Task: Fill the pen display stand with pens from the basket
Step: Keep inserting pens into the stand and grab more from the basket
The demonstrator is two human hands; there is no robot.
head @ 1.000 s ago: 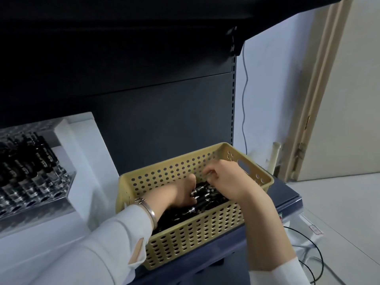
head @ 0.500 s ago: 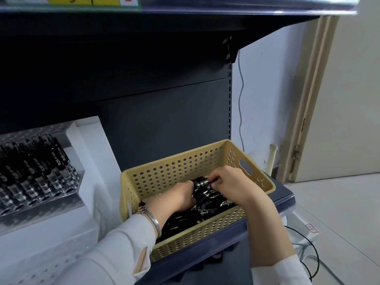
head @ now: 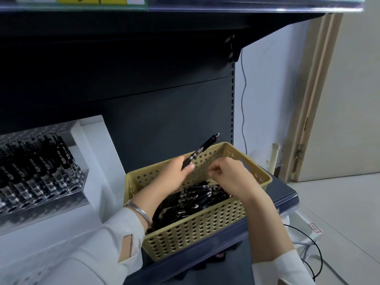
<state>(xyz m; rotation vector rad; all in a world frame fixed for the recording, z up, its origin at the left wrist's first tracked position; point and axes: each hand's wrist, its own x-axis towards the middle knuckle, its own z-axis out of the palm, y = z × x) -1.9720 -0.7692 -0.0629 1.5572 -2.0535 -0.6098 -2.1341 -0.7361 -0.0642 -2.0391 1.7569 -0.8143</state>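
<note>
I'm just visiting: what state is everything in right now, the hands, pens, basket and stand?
Left hand: grips one black pen, raised above the basket.
Black pen: out of the basket, tilted, upper end free.
Right hand: fingers curled over the basket, nothing visible in them.
Basket: on the shelf, part-filled with loose pens.
Display stand: mostly filled, front-row holes look empty.

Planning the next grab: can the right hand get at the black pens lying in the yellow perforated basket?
Probably yes. The right hand is over the open-topped yellow perforated basket, black pens uncovered just below; the left hand holds one pen aside.
</note>
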